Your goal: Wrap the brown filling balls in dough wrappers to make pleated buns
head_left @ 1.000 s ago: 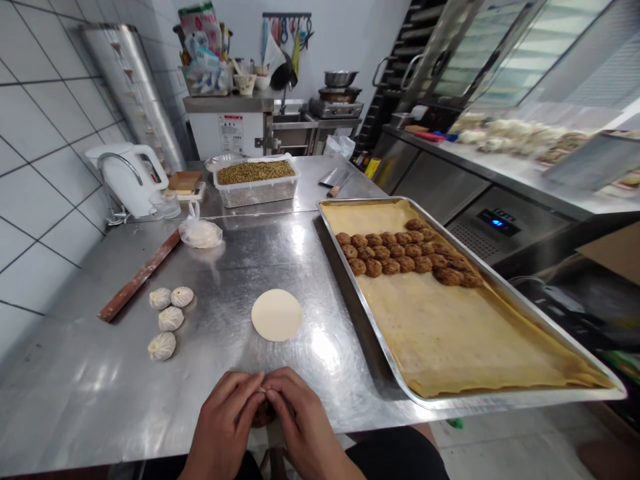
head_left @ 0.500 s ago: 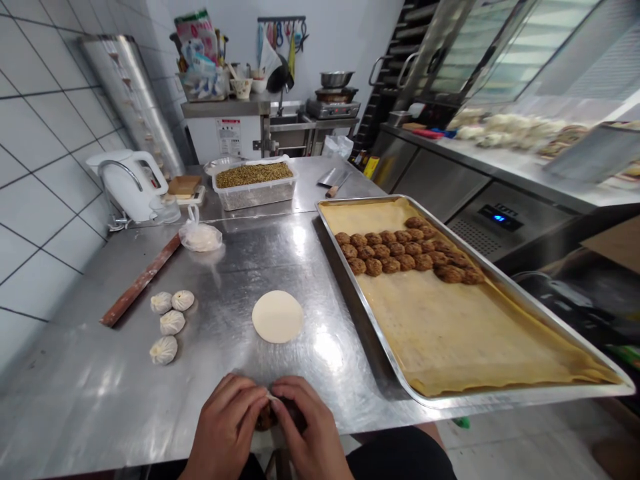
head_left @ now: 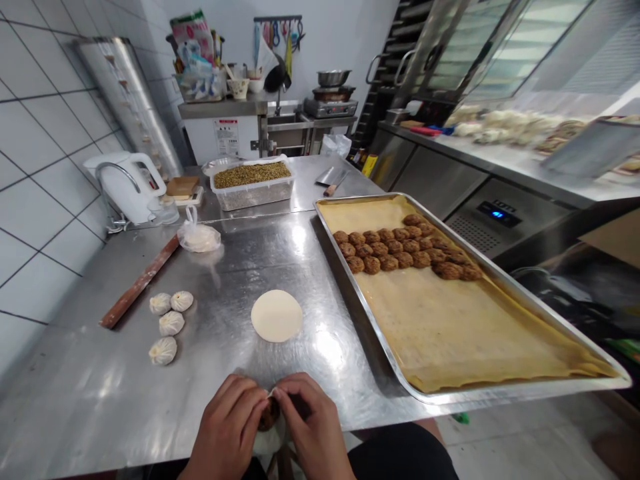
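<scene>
At the table's front edge my left hand [head_left: 227,420] and my right hand [head_left: 313,417] meet, both closed on the rim of a thin dough wrapper [head_left: 273,440]. A dark brown ball of filling [head_left: 269,415] shows in the opening between them. My fingers cover most of this dumpling. Beyond my hands a round flat dough wrapper [head_left: 277,316] lies on the steel table. Several pleated dumplings [head_left: 171,323] sit to the left. On the right, a paper-lined metal tray [head_left: 480,333] bears rows of brown filling balls [head_left: 394,247].
A wooden rolling pin [head_left: 140,280] and a tied plastic bag [head_left: 200,239] lie on the left. Farther back stand a white kettle [head_left: 125,187], a plastic tub of greenish-brown filling [head_left: 253,193] and a scraper [head_left: 330,179]. A tiled wall [head_left: 40,167] borders the left side.
Both thumbs and fingers have shifted slightly along the wrapper's rim, my right hand pinching a little higher. More of the brown filling shows between my hands. The view has moved slightly.
</scene>
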`<state>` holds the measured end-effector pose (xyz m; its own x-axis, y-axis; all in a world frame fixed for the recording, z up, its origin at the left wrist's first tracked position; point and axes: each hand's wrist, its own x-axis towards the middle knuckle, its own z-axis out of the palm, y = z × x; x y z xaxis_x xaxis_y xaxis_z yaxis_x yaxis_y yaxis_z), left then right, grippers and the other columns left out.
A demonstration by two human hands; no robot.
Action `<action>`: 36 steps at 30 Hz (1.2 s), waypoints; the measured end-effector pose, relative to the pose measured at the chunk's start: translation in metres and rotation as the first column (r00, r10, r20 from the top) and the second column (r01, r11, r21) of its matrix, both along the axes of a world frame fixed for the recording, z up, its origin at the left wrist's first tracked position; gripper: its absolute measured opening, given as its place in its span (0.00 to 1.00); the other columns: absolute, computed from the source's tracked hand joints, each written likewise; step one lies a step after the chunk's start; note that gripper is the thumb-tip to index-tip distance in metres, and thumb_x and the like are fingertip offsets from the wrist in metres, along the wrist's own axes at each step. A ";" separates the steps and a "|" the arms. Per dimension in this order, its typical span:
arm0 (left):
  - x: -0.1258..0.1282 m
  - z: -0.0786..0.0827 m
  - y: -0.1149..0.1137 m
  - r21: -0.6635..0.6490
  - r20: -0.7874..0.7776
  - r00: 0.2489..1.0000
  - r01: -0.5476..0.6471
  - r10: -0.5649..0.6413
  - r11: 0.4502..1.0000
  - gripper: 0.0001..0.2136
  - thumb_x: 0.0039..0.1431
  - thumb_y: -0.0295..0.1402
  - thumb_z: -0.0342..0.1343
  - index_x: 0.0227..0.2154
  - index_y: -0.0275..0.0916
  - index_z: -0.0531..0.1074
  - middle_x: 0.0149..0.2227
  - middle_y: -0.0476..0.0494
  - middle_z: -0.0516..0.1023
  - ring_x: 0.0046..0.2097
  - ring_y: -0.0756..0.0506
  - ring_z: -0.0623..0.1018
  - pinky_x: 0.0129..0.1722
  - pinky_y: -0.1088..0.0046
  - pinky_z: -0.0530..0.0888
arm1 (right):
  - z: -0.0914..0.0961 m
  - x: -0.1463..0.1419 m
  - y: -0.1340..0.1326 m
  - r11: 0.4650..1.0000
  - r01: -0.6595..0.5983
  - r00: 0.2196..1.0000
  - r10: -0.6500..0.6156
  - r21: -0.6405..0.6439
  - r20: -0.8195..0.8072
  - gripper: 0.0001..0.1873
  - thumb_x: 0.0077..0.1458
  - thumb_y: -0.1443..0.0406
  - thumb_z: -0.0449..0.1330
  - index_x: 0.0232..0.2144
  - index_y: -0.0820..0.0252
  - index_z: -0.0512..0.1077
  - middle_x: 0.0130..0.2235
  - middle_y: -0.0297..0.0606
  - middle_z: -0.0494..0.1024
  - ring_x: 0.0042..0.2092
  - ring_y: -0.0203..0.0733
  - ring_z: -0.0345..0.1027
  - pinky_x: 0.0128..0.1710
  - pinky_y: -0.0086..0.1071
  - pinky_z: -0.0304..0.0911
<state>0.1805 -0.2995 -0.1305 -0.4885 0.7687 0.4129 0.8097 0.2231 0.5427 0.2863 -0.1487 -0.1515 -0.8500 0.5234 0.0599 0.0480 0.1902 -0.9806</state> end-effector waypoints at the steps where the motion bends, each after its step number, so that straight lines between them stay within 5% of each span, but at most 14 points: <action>1: 0.000 -0.001 0.000 -0.014 0.001 1.000 -0.001 0.001 1.000 0.11 0.72 0.26 0.51 0.51 0.41 0.73 0.39 0.45 0.79 0.41 0.46 0.78 0.42 0.69 0.77 | 0.001 -0.001 -0.001 1.000 -0.013 1.000 0.013 -0.013 0.002 0.13 0.70 0.59 0.59 0.34 0.56 0.78 0.36 0.38 0.79 0.38 0.42 0.75 0.39 0.33 0.71; 3: -0.001 -0.002 -0.001 -0.046 0.000 1.000 0.006 -0.006 0.999 0.15 0.72 0.28 0.52 0.59 0.42 0.70 0.41 0.45 0.79 0.42 0.47 0.79 0.43 0.70 0.78 | 0.002 0.000 -0.002 0.997 -0.076 0.996 0.077 0.012 -0.042 0.12 0.71 0.60 0.56 0.39 0.55 0.79 0.39 0.40 0.80 0.40 0.43 0.76 0.42 0.35 0.73; 6: -0.001 -0.001 -0.002 -0.050 0.004 1.000 0.022 -0.022 0.999 0.11 0.72 0.27 0.51 0.51 0.43 0.75 0.39 0.46 0.78 0.41 0.47 0.78 0.42 0.71 0.78 | 0.000 0.005 -0.002 0.987 -0.129 0.984 0.140 0.097 -0.113 0.13 0.71 0.63 0.54 0.47 0.54 0.79 0.47 0.45 0.81 0.48 0.47 0.77 0.49 0.39 0.74; 9: 0.002 0.000 0.000 0.001 -0.033 0.999 0.009 -0.009 1.000 0.09 0.71 0.25 0.51 0.43 0.41 0.76 0.37 0.45 0.78 0.39 0.46 0.78 0.41 0.68 0.77 | 0.002 0.005 0.001 0.997 -0.051 0.996 0.055 0.063 -0.068 0.10 0.69 0.62 0.59 0.41 0.54 0.80 0.43 0.43 0.82 0.46 0.47 0.77 0.47 0.37 0.74; 12: 0.004 -0.001 0.001 0.005 -0.055 0.998 -0.010 0.010 1.000 0.10 0.71 0.25 0.51 0.47 0.40 0.75 0.39 0.44 0.79 0.41 0.46 0.79 0.43 0.68 0.78 | 0.005 0.003 0.000 0.999 -0.005 1.000 0.005 -0.032 0.002 0.13 0.69 0.59 0.60 0.34 0.55 0.80 0.37 0.40 0.81 0.40 0.44 0.77 0.42 0.35 0.74; 15: 0.003 -0.001 0.000 -0.063 -0.054 0.998 0.015 -0.019 0.998 0.16 0.72 0.26 0.51 0.59 0.41 0.71 0.41 0.44 0.79 0.42 0.46 0.79 0.43 0.71 0.79 | 0.003 0.004 -0.003 0.996 -0.085 0.994 0.084 -0.004 -0.071 0.12 0.71 0.61 0.56 0.42 0.54 0.80 0.43 0.43 0.81 0.44 0.45 0.77 0.45 0.36 0.74; 18: 0.003 -0.002 0.000 -0.059 -0.057 0.998 0.023 -0.027 0.998 0.12 0.72 0.26 0.50 0.52 0.42 0.75 0.38 0.45 0.78 0.39 0.47 0.78 0.40 0.71 0.78 | -0.004 0.008 -0.004 0.991 -0.097 0.988 0.107 0.091 -0.115 0.12 0.70 0.64 0.56 0.48 0.54 0.79 0.48 0.45 0.80 0.49 0.47 0.77 0.50 0.39 0.74; 23: 0.005 -0.003 0.003 0.007 -0.095 0.995 0.004 -0.003 1.000 0.10 0.71 0.23 0.49 0.43 0.40 0.75 0.38 0.44 0.78 0.39 0.45 0.78 0.42 0.67 0.77 | 0.000 0.006 -0.003 1.000 0.020 1.000 -0.020 0.000 -0.001 0.12 0.69 0.60 0.60 0.34 0.55 0.80 0.38 0.41 0.81 0.40 0.44 0.77 0.42 0.36 0.74; 27: 0.002 -0.001 0.001 -0.083 -0.092 0.994 0.053 -0.060 0.995 0.14 0.72 0.25 0.49 0.56 0.40 0.72 0.40 0.43 0.78 0.40 0.46 0.78 0.41 0.69 0.78 | 0.001 0.006 -0.004 0.994 -0.094 0.991 0.098 0.055 -0.093 0.12 0.71 0.63 0.55 0.44 0.53 0.80 0.45 0.43 0.81 0.45 0.46 0.77 0.47 0.39 0.75; 29: 0.001 0.001 0.000 -0.087 -0.117 0.990 0.069 -0.079 0.994 0.13 0.72 0.25 0.50 0.54 0.40 0.73 0.38 0.44 0.78 0.39 0.46 0.78 0.40 0.69 0.78 | -0.002 0.008 -0.004 0.989 -0.095 0.985 0.111 0.117 -0.134 0.12 0.70 0.64 0.56 0.49 0.53 0.79 0.49 0.45 0.81 0.49 0.48 0.77 0.50 0.41 0.75; 33: 0.004 0.002 0.004 -0.011 -0.189 0.982 0.023 -0.025 1.000 0.09 0.71 0.23 0.49 0.44 0.39 0.75 0.37 0.43 0.78 0.38 0.45 0.78 0.40 0.66 0.78 | -0.002 0.006 -0.003 0.998 0.008 0.999 -0.006 0.056 -0.047 0.09 0.68 0.62 0.60 0.37 0.55 0.80 0.40 0.42 0.82 0.41 0.45 0.78 0.42 0.36 0.76; 36: 0.005 0.003 0.005 -0.071 -0.158 0.987 0.012 -0.023 0.997 0.11 0.73 0.26 0.47 0.48 0.40 0.74 0.37 0.44 0.78 0.38 0.46 0.78 0.39 0.68 0.79 | 0.001 0.005 -0.002 1.000 -0.018 0.999 0.018 0.011 -0.035 0.12 0.70 0.61 0.58 0.36 0.55 0.79 0.39 0.41 0.81 0.40 0.44 0.78 0.41 0.35 0.75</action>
<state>0.1855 -0.2945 -0.1277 -0.4074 0.8060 0.4294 0.8884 0.2410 0.3906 0.2912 -0.1512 -0.1505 -0.8564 0.5074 0.0957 0.0098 0.2013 -0.9795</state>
